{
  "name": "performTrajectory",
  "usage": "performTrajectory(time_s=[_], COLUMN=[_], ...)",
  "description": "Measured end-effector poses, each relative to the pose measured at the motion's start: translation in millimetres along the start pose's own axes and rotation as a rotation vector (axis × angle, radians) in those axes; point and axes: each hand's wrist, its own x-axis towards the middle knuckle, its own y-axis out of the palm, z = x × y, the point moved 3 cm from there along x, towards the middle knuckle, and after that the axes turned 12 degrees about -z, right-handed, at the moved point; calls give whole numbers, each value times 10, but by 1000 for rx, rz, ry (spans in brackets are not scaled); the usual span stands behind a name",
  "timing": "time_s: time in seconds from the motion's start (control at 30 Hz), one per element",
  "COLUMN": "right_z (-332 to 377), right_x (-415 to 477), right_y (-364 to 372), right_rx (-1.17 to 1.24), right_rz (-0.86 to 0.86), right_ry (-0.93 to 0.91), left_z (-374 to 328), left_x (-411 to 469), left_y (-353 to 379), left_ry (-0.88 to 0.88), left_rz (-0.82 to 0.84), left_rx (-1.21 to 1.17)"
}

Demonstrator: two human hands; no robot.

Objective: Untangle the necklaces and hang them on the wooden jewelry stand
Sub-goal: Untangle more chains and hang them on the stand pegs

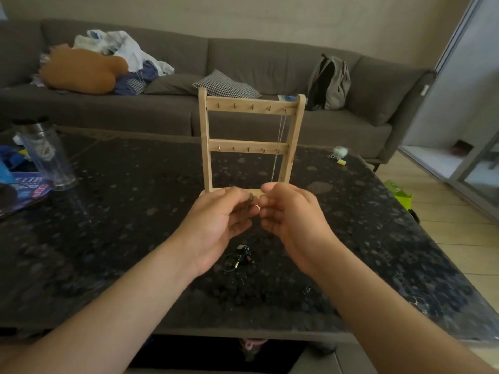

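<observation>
Being pinched between the fingertips of the left hand and right hand, a small dark necklace piece is being worked just before the wooden jewelry stand. One silver chain is hanging there already. Light, limp and snag-prone, it is probably best gripped beside the knot.

Left hand and right hand raised, fingers curled, fingertips nearly meeting.
</observation>
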Motion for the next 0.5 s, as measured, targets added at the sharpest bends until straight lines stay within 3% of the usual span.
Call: performTrajectory(time_s=[0.3, 0.5], right_z=[101, 80], right_x=[-26, 48], right_y=[-52, -60], right_rx=[-434, -641], right_rz=[0, -35], right_ry=[-554, -649], left_z=[-51, -132], left_x=[34, -8], left_y=[-155, -196], left_ry=[126, 128], left_rz=[-82, -54], left_rx=[251, 355])
